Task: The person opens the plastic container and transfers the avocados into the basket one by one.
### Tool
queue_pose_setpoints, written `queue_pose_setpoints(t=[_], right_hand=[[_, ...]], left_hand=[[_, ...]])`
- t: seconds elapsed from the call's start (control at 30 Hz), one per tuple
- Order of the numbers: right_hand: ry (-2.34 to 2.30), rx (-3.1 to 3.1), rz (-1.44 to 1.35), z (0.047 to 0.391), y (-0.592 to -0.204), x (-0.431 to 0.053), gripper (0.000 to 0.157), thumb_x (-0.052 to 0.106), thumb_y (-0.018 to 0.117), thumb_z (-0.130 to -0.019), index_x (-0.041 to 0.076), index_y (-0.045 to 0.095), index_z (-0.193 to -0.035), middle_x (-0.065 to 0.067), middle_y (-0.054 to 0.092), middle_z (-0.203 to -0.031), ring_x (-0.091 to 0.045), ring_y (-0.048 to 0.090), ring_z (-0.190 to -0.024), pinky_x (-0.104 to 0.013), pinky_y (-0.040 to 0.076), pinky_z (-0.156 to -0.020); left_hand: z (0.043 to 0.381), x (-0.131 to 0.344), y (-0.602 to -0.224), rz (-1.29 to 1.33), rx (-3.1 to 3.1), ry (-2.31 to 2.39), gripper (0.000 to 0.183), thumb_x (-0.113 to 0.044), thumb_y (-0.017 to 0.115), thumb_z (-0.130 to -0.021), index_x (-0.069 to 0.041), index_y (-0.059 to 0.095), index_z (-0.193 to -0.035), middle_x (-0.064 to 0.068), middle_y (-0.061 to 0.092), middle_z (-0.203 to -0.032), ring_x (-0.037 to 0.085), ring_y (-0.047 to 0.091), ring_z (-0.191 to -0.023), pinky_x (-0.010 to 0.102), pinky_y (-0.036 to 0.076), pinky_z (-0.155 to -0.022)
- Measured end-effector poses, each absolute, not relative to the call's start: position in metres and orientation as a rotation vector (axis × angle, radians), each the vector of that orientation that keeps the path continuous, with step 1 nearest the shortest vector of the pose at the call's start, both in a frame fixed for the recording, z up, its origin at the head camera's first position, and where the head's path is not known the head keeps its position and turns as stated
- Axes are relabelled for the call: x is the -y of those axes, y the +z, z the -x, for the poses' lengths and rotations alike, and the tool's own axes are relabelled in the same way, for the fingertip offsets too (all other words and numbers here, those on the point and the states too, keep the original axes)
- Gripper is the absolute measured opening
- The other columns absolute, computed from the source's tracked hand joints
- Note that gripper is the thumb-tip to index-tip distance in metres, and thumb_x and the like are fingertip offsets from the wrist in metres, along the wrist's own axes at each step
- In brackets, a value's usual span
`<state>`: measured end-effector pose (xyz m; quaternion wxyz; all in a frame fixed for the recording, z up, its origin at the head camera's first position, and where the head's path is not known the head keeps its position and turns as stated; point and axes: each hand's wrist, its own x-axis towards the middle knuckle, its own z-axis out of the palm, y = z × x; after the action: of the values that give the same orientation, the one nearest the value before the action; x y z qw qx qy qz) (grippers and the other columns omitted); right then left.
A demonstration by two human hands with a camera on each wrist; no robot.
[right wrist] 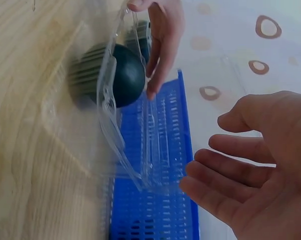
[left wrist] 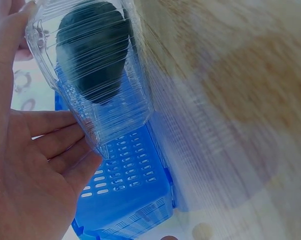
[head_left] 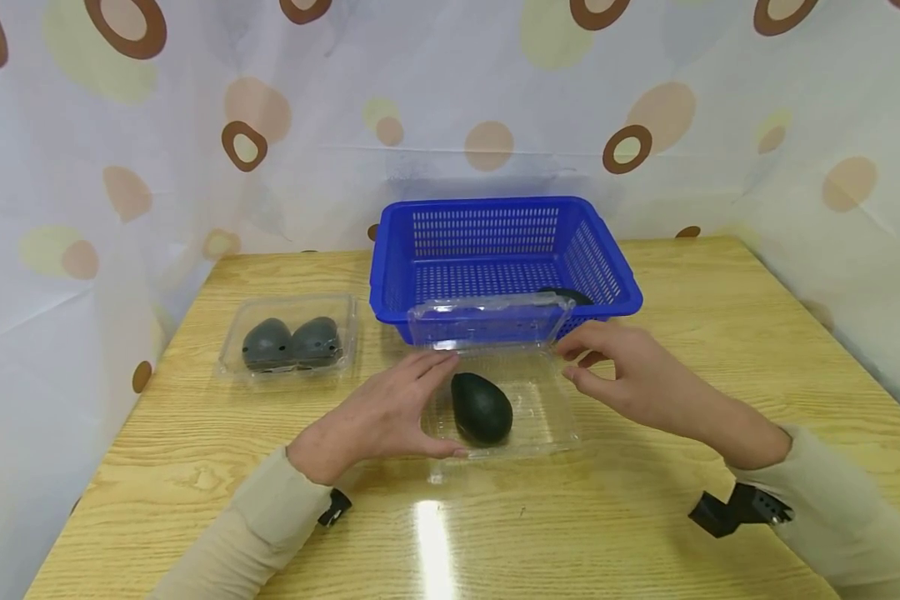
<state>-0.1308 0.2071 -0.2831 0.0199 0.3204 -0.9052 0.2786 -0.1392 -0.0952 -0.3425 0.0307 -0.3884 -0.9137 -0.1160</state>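
Observation:
A clear plastic clamshell container (head_left: 542, 408) lies on the table with its lid (head_left: 487, 321) raised at the back, against the blue basket. One dark green avocado (head_left: 482, 408) sits in its left half. My left hand (head_left: 382, 412) grips the container's left side, thumb at the front edge and fingers at the back corner; the left wrist view shows those fingers (left wrist: 65, 145) along the outer wall. By the back right corner, close to the lid, is my right hand (head_left: 630, 375), its fingers loosely bent around nothing.
Behind the container stands a blue perforated basket (head_left: 487, 204), a dark rounded item (head_left: 567, 295) inside at its front right. To the left, a closed clear container (head_left: 348, 325) holds two dark green avocados (head_left: 292, 342). A patterned curtain (head_left: 435, 100) borders the wooden table (head_left: 570, 533).

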Motion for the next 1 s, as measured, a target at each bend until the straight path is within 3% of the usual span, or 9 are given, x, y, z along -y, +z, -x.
queue_pose_setpoints(t=[0.27,1.0], right_hand=[[0.962,2.804,-1.061,0.129,-0.298,-0.188,0.027,0.016,0.059,-0.086,0.013,0.057,-0.113,0.003,0.06,-0.108,-0.013,0.057,-0.101,-0.029,0.051,-0.083],[0.806,2.932,-1.122,0.132,-0.321,-0.144,0.057,0.04,0.065,-0.079,0.014,0.049,-0.127,-0.001,0.053,-0.124,-0.017,0.054,-0.106,-0.03,0.048,-0.086]], left_hand=[[0.14,0.096,-0.344,1.203,2.81,-0.371,0.106,-0.082,0.041,-0.065,-0.01,0.028,-0.141,0.005,0.032,-0.144,0.023,0.029,-0.133,0.038,0.03,-0.108],[0.141,0.096,-0.343,1.224,2.795,-0.383,0.105,-0.081,0.042,-0.066,-0.008,0.027,-0.141,0.006,0.032,-0.144,0.023,0.029,-0.133,0.039,0.031,-0.107]])
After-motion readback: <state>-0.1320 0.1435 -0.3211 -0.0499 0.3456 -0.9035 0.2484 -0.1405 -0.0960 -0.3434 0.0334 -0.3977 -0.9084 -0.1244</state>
